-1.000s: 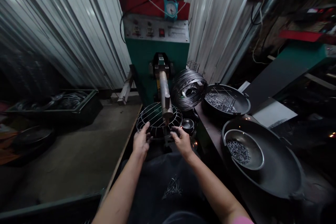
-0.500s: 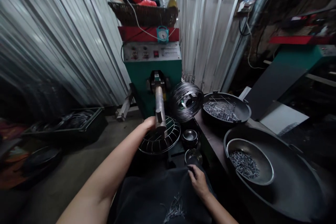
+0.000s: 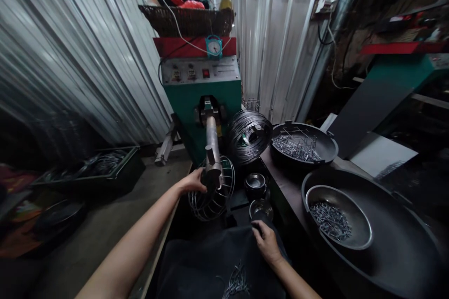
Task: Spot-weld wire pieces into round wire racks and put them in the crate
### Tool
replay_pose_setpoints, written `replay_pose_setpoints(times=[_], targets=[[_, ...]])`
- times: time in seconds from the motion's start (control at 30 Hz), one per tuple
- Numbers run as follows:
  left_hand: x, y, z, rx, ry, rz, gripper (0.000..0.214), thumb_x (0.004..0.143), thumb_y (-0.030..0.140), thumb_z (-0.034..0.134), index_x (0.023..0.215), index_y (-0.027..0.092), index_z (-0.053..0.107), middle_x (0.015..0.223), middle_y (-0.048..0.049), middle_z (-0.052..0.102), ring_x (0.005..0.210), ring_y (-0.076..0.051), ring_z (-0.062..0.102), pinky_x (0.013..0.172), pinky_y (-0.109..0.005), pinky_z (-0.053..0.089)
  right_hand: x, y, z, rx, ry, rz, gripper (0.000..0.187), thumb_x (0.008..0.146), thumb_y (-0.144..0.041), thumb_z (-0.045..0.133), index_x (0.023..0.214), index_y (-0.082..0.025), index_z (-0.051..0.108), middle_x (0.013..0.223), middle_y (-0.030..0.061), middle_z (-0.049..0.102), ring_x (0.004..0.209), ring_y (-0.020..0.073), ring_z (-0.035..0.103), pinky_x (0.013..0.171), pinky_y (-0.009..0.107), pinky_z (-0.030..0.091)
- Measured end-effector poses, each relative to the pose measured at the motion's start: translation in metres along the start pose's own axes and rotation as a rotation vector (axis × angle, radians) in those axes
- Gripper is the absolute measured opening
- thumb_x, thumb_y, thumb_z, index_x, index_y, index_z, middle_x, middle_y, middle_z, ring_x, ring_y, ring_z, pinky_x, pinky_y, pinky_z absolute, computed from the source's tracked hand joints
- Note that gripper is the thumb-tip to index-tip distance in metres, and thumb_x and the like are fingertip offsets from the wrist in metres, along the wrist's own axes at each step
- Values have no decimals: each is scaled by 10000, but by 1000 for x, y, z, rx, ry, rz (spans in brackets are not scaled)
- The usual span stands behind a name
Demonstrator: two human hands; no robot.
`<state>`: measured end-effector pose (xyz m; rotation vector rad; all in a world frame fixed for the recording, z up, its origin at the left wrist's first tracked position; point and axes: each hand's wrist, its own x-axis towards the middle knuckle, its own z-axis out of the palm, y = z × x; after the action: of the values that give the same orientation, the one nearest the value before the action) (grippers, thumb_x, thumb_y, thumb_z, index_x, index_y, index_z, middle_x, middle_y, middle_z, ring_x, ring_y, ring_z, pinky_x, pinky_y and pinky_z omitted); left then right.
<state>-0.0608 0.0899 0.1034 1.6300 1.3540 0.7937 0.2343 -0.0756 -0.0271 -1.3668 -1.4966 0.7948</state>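
Just below the machine's protruding metal arm (image 3: 212, 142), my left hand (image 3: 194, 181) is closed on the left side of a round wire basket (image 3: 228, 198). The arm's end hides part of the basket and my fingertips. The basket is tilted, its wires curving down to the right. My right hand (image 3: 267, 244) hovers at the edge of the dark cloth (image 3: 196, 252) on my lap, fingers drawn together; what they hold, if anything, is too small to make out. Short bent wire pieces (image 3: 236, 282) lie heaped on that cloth. Small metal bowls (image 3: 260, 208) stand ahead of my right hand.
The green machine (image 3: 199, 88) faces me. Right of its arm sits a wire coil (image 3: 249, 138). Two dark pans stand to the right: one (image 3: 328, 138) with wire pieces, the larger (image 3: 396, 243) with a metal bowl (image 3: 366, 233) of pieces. A bin (image 3: 128, 163) stands left.
The wire basket has turned from lying nearly flat to a steeper tilt under the arm. My left hand has shifted slightly left and down with it. My right hand stays nearly still.
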Motion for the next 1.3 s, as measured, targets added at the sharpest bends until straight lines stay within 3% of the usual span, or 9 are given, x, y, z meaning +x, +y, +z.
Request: replay_pose_setpoints(times=[0.1, 0.2, 0.33, 0.43, 0.57, 0.77, 1.3], targets=[[-19, -24, 10, -50, -27, -7, 690, 369, 101, 730, 1031, 145, 542, 904, -34, 573, 887, -238, 557, 813, -387, 452, 18, -15, 0, 121, -5, 131, 269, 761, -415, 562, 850, -181, 659, 832, 73, 682, 795, 226, 629, 742, 330, 490], [-36, -39, 33, -212, -46, 16, 737, 434, 113, 723, 1122, 164, 464, 999, -55, 551, 958, -232, 538, 862, -394, 428, 44, -47, 0, 277, -55, 233, 371, 745, -471, 572, 941, -165, 649, 808, 60, 658, 694, 185, 598, 631, 292, 477], [-49, -49, 64, -371, -2, 22, 744, 497, 154, 720, 1159, 182, 384, 1028, -57, 525, 966, -222, 535, 854, -403, 432, 70, -97, 5, 331, -191, 207, 364, 742, -436, 585, 982, -168, 641, 768, 33, 629, 689, 157, 566, 598, 254, 441], [-52, -55, 81, -301, 106, 57, 735, 483, 147, 726, 1129, 196, 380, 1023, -42, 514, 971, -222, 533, 856, -402, 430, 77, -118, 12, 328, -249, 148, 305, 722, -405, 607, 917, -174, 646, 775, 21, 630, 733, 160, 565, 658, 262, 442], [-51, -64, 95, -247, 193, 90, 702, 496, 105, 681, 1107, 207, 351, 1032, -36, 502, 992, -213, 532, 867, -386, 426, 74, -123, 16, 299, -244, 152, 184, 693, -341, 612, 772, -176, 628, 726, 0, 623, 714, 155, 560, 684, 268, 438], [-51, -73, 102, -203, 222, 102, 683, 487, 90, 650, 1092, 202, 353, 1031, -40, 496, 1011, -217, 523, 873, -379, 418, 68, -123, 15, 224, -237, 166, 161, 703, -319, 580, 755, -172, 623, 696, -4, 618, 692, 149, 557, 667, 262, 433], [-59, -65, 108, -279, 260, 69, 648, 483, 147, 696, 1050, 206, 389, 962, -13, 496, 944, -197, 527, 860, -367, 421, 73, -131, 16, 164, -221, 130, 158, 725, -323, 555, 760, -180, 615, 724, 11, 630, 728, 166, 566, 685, 272, 440]])
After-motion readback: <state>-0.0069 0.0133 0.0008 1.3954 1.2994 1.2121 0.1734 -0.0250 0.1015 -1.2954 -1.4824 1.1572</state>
